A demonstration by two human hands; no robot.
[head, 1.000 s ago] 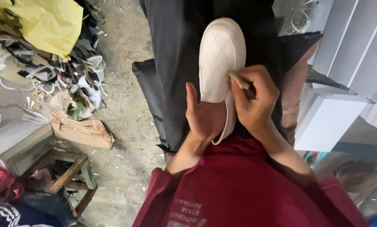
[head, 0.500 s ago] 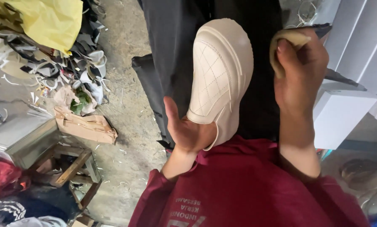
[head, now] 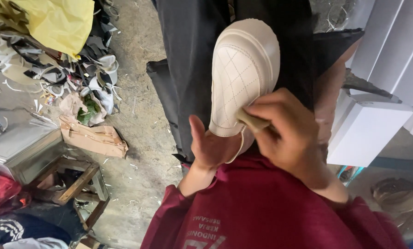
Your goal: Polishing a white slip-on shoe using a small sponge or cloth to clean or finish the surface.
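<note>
One white box [head: 363, 131] at right; left hand [head: 211, 147] grips one cream shoe [head: 243, 76] (quilted upper), right hand [head: 285, 129] pinches one tan pad [head: 251, 121].

Maroon short-sleeved shirt [head: 271, 207], pale lettering on chest; black trousers [head: 192, 55]; bare forearms.

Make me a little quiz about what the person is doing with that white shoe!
1. True or false: the left hand holds the cream quilted shoe at its heel end.
2. What does the right hand press against the shoe? A) a hammer B) a small tan pad C) scissors
3. Fill in: left of the person, a yellow sheet lies over a pile of ____ on the concrete floor.

Key: 1 true; 2 B; 3 scraps.
</note>
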